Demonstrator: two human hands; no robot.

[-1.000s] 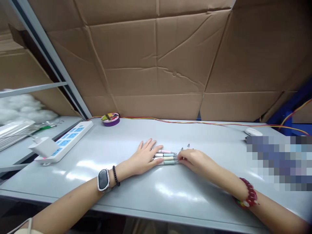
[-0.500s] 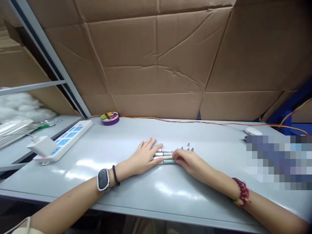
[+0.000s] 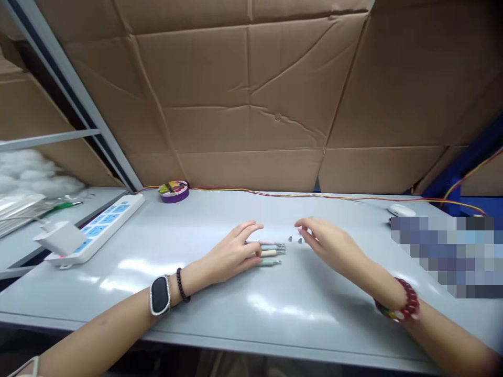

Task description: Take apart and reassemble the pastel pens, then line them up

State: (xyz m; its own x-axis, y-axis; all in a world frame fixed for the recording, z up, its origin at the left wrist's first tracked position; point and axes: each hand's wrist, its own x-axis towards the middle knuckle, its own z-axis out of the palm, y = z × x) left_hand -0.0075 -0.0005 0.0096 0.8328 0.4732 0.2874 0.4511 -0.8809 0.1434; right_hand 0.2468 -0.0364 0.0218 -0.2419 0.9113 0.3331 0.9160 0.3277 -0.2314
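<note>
Several pastel pens [image 3: 269, 250] lie side by side on the grey table [image 3: 220, 309], their metal tips pointing right. My left hand [image 3: 231, 251] rests partly on their left ends, fingers lifted and spread, holding nothing. My right hand [image 3: 330, 243] hovers just right of the pens, fingers loosely extended and empty. A few small grey cone-shaped pen tips [image 3: 294, 240] stand on the table between the pens and my right hand.
A white power strip [image 3: 94, 225] with a white charger [image 3: 58, 238] plugged in lies at the left. A purple tape roll [image 3: 173, 191] and red-yellow wires [image 3: 314, 197] run along the cardboard back wall. A white mouse [image 3: 400, 210] sits at the right.
My right hand has lifted off the pen tips and moved right and up, opening. My left hand's fingers have lifted from flat on the pens. The pens now sit slightly staggered.
</note>
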